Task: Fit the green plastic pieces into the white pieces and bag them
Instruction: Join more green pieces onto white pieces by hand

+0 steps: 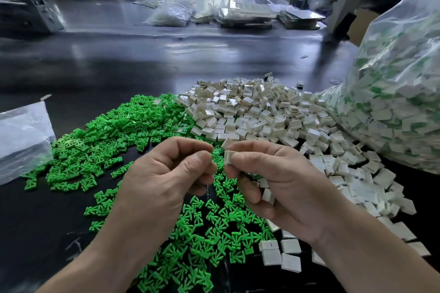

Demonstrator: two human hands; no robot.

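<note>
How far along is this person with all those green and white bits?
Done: the big bag on the right holds many joined pieces. In hand: the left hand pinches a green piece, the right hand a white piece, close but not yet fitted. Left: large green pile and white pile.

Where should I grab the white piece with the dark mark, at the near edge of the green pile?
Likely from straight above, pinching the left and right edges. The white piece lies flat, so only its thin sides offer purchase; a neighbouring white piece crowds its near side, while a gap shows on its right.
</note>
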